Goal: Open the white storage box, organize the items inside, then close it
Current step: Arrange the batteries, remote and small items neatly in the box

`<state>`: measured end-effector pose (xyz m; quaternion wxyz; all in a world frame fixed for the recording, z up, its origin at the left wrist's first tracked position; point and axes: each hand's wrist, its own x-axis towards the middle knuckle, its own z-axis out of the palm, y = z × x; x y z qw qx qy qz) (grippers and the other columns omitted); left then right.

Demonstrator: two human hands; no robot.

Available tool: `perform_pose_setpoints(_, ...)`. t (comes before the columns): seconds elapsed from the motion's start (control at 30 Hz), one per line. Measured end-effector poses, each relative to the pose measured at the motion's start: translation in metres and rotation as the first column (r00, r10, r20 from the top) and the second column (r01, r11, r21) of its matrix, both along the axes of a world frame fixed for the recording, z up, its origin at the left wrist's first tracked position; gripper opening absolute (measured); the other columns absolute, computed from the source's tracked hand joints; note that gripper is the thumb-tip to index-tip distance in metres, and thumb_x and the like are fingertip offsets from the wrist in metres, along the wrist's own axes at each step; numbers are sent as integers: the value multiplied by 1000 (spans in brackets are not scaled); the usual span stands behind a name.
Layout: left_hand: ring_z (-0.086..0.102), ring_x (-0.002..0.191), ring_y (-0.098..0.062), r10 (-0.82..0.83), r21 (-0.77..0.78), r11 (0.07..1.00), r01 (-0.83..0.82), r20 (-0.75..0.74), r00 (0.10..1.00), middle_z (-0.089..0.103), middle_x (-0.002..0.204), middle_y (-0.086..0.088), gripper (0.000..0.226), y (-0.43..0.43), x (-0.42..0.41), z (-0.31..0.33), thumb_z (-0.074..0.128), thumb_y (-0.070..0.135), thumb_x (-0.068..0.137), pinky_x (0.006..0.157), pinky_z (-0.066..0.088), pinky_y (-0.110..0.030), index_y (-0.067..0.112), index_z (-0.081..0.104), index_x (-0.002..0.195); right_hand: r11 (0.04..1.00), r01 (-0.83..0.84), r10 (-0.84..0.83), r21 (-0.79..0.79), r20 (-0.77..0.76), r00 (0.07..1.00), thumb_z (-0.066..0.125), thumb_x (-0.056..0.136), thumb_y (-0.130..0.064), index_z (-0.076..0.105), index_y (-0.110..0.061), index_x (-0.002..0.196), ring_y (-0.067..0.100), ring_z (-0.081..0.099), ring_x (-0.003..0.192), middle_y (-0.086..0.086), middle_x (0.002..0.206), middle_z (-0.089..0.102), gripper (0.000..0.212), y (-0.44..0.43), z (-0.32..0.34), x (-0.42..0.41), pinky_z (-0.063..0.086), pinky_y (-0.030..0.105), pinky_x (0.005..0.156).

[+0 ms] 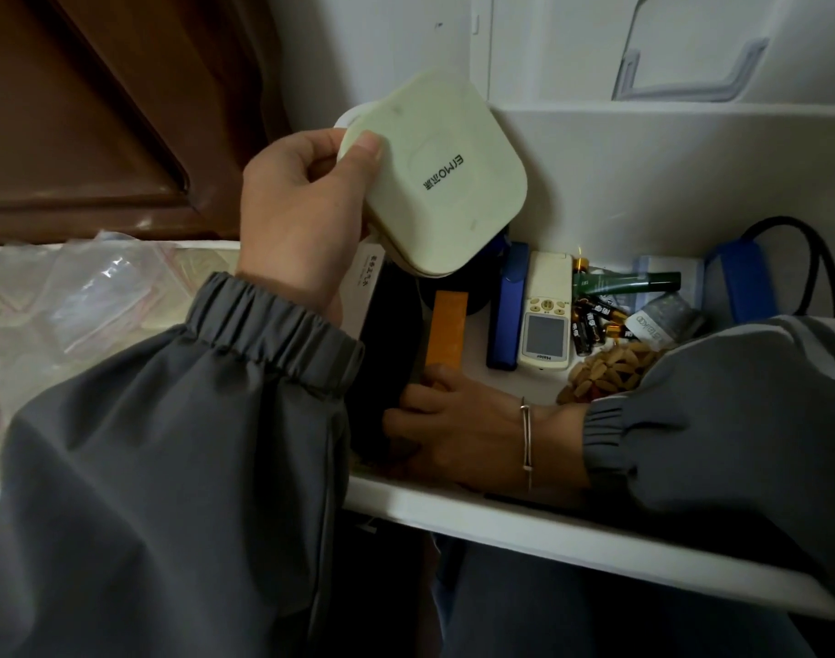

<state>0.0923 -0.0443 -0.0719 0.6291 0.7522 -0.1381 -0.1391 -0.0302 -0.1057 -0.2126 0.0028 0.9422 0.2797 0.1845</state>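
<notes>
Nearest us, two grey sleeves fill the bottom of the view, and between them runs the front rim of the white box [524, 524], open, its lid [691, 54] standing upright at twelve o'clock behind it.

Just past that rim, the right hand [458, 429] — silver bangle [527, 434] on the wrist — is down inside the box at six o'clock, fingers curled loosely against a dark item [387, 353] at the left side; I can't quite make out whether it grips it or only presses on it. Its fingertips touch the near end of an orange bar [446, 327].

At four o'clock from centre, a heap of tan pills [605, 372] lies beside the right cuff. Moving back: a blue stick [508, 308] lies lengthwise, touching a cream remote [546, 320] on its right. Loose batteries [591, 320] come next, with a green tube [629, 281] lying crosswise above them and a small grey jar [664, 320] at three o'clock. Farther right, a blue strap [743, 282] and black cable [819, 258].

Up at eleven o'clock, the left hand [301, 216] is raised above the box — closed on a cream square case [434, 178], thumb on its top face, fingers wrapped underneath, case tilted with its printed side toward us.
</notes>
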Motion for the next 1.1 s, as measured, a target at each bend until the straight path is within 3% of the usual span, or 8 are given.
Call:
perform_pose_setpoints(0.17, 63, 83, -21, -2, -2, 1000, 2, 6, 1000, 68, 92, -9, 12, 1, 1, 0, 61, 22, 92, 84, 56, -51, 12, 67, 96, 996, -51, 47, -70, -61, 997, 43, 89, -25, 68, -34, 88, 21, 39, 94, -4, 105, 62, 26, -8, 0, -4, 31, 36, 84)
perform_pose_setpoints(0.33, 62, 82, -19, 0, -8, 1000, 0, 3, 1000, 65, 87, -5, 10, -1, 0, 1, 60, 21, 93, 84, 56, -50, 13, 67, 95, 990, -60, 54, -125, -56, 997, 56, 86, -27, 63, -31, 83, 15, 36, 89, -8, 96, 61, 9, -13, 8, -7, 31, 31, 84)
perform_pose_setpoints(0.43, 62, 82, -18, 2, -15, 1000, -2, -2, 1000, 66, 85, -4, 9, 0, 1, 0, 60, 21, 93, 84, 57, -49, 14, 67, 92, 998, -50, 48, -24, -83, 995, 56, 82, -23, 67, -30, 79, 17, 41, 87, -5, 89, 62, 13, -17, 21, -7, 39, 34, 79)
perform_pose_setpoints(0.6, 63, 84, -20, 10, -20, 1000, -10, -15, 1000, 67, 91, -7, 14, -1, 0, 0, 60, 21, 93, 83, 56, -48, 10, 66, 100, 992, 91, -106, -82, -190, 976, 46, 88, -40, 68, -34, 78, 12, 57, 91, -13, 86, 62, 25, 0, 22, -2, 30, 32, 83)
perform_pose_setpoints(0.8, 63, 82, -19, 19, -16, 1000, -19, -2, 1000, 67, 89, -6, 11, -1, 1, -1, 61, 21, 93, 82, 57, -48, 12, 67, 97, 938, 269, -332, -221, -337, 881, 67, 66, -41, 66, -31, 58, 5, 59, 70, -14, 53, 59, 13, 17, 10, 10, 40, 29, 86)
perform_pose_setpoints(0.93, 64, 85, -23, 26, -14, 1000, -26, -4, 1000, 67, 92, -9, 19, -2, 2, -1, 61, 21, 92, 84, 56, -52, 8, 67, 104, 948, 251, -312, -193, -433, 845, 55, 82, -39, 70, -23, 83, 19, 55, 95, -6, 77, 68, 22, 21, 13, 13, 27, 40, 98)
perform_pose_setpoints(1.03, 65, 86, -28, 31, -32, 999, -31, -10, 999, 67, 91, -11, 20, -1, 2, -1, 61, 20, 92, 85, 55, -53, 6, 67, 105, 966, 251, -244, -57, -522, 817, 46, 88, -48, 67, -24, 96, 21, 46, 103, -3, 93, 65, 33, 13, 32, 12, 20, 36, 90)
perform_pose_setpoints(1.1, 62, 83, -23, 27, -42, 999, -28, -4, 1000, 66, 91, -10, 19, -1, 2, -1, 61, 19, 92, 85, 54, -51, 6, 67, 104, 947, 299, -179, 121, -576, 798, 53, 86, -47, 66, -26, 97, 15, 48, 100, -5, 97, 64, 28, 3, 53, 10, 26, 32, 85)
